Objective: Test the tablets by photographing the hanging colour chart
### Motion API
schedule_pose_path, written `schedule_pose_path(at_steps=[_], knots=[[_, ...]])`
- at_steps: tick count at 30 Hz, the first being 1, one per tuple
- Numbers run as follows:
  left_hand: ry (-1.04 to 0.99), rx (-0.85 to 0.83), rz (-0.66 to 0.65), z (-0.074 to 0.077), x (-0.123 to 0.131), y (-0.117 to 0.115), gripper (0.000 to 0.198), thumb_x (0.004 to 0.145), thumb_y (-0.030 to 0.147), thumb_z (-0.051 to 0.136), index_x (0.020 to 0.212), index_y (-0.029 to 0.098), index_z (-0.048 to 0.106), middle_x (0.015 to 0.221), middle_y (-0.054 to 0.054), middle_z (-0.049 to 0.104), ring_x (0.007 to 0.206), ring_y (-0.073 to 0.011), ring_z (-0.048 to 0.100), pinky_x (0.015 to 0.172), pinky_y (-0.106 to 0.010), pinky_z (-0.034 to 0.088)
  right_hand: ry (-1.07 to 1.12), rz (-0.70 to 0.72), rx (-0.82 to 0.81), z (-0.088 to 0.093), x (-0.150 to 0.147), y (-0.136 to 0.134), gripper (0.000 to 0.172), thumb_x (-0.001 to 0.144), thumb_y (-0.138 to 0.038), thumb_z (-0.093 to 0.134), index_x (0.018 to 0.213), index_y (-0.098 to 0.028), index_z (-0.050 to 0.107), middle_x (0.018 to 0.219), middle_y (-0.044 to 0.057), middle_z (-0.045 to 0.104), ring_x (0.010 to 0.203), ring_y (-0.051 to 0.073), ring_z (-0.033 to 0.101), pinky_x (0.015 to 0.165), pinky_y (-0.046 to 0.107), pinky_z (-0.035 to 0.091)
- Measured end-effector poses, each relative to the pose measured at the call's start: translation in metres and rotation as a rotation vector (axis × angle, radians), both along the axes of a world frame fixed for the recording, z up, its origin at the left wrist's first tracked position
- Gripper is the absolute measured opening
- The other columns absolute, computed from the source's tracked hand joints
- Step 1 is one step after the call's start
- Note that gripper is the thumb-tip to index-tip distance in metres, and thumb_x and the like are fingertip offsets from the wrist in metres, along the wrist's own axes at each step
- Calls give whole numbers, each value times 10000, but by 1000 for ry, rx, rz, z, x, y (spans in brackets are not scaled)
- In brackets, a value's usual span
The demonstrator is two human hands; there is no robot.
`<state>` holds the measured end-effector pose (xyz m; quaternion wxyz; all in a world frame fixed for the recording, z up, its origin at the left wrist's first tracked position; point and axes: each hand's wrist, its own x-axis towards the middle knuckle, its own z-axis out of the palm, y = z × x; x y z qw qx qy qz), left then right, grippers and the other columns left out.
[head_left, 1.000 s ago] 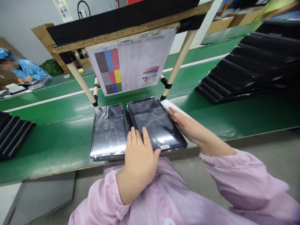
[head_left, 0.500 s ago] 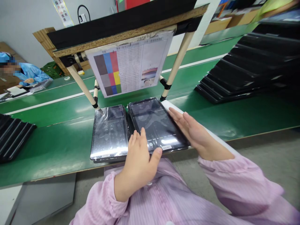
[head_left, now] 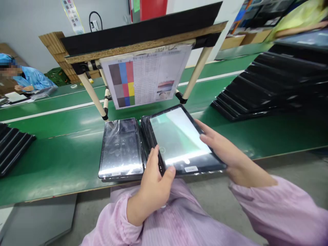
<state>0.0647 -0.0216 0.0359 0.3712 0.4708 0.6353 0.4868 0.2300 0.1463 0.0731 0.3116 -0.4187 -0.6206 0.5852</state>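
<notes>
Both my hands hold a dark tablet (head_left: 180,140) wrapped in clear film, lifted off the green table and tilted, its screen showing a bright green and white image. My left hand (head_left: 153,184) grips its lower left corner, thumb on the screen edge. Along the right edge lies my right hand (head_left: 224,150), fingers curled under it. A second film-wrapped tablet (head_left: 120,148) lies flat just to the left. Another dark tablet edge (head_left: 146,135) shows beneath the lifted one.
A colour test chart (head_left: 146,80) hangs from a wooden stand (head_left: 143,36) over the green conveyor table (head_left: 51,150). Stacks of black trays (head_left: 269,82) sit at right, more black trays (head_left: 12,147) at left. A person in blue (head_left: 28,80) works far left.
The right tablet has been raised off the table and tilted toward me; its screen now shows a bright image. My left hand moved from resting on the screen to gripping the corner.
</notes>
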Motion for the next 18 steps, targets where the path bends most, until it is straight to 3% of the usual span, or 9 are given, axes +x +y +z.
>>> schedule_pose_path(at_steps=[3, 6, 9, 11, 14, 18], knots=[[-29, 124, 42, 0, -1, -5, 759, 962, 418, 538, 1601, 197, 193, 1661, -169, 289, 1541, -296, 281, 1255, -523, 271, 103, -63, 37, 2, 8, -18, 1103, 604, -703, 812, 1548, -343, 368, 1575, 82, 445, 1401, 374, 484, 1128, 497, 479], [-29, 262, 90, 12, -7, -14, 836, 952, 413, 577, 1617, 272, 90, 1678, -149, 244, 1514, -297, 340, 1210, -482, 372, 248, -78, 96, 10, 3, -43, 1044, 635, -721, 786, 1537, -430, 349, 1572, 49, 450, 1396, 372, 490, 1089, 526, 511], [98, 311, 150, 27, -18, -22, 911, 913, 445, 648, 1617, 277, 95, 1678, -139, 251, 1520, -321, 322, 1227, -481, 341, 397, -86, 190, 9, -19, -60, 997, 642, -719, 783, 1513, -471, 364, 1596, -4, 415, 1450, 337, 428, 1158, 497, 450], [232, 338, 279, 31, -26, -25, 971, 864, 488, 703, 1609, 264, 121, 1659, -153, 282, 1515, -339, 325, 1229, -493, 328, 482, -67, 193, 5, -39, -61, 949, 657, -759, 743, 1490, -457, 404, 1587, -20, 430, 1481, 312, 386, 1201, 470, 396], [422, 358, 504, 26, -38, -24, 1089, 777, 556, 768, 1591, 228, 123, 1626, -204, 283, 1498, -374, 343, 1209, -522, 343, 505, 24, 87, -2, -67, -52, 854, 753, -861, 529, 1466, -395, 460, 1501, 8, 542, 1469, 300, 411, 1177, 483, 418], [613, 351, 558, 17, -51, -21, 1238, 715, 553, 815, 1598, 220, 13, 1645, -229, 178, 1547, -391, 208, 1233, -547, 276, 419, 145, -85, -7, -87, -36, 853, 818, -896, 323, 1384, -304, 561, 1332, 50, 674, 1396, 304, 509, 1107, 474, 493]])
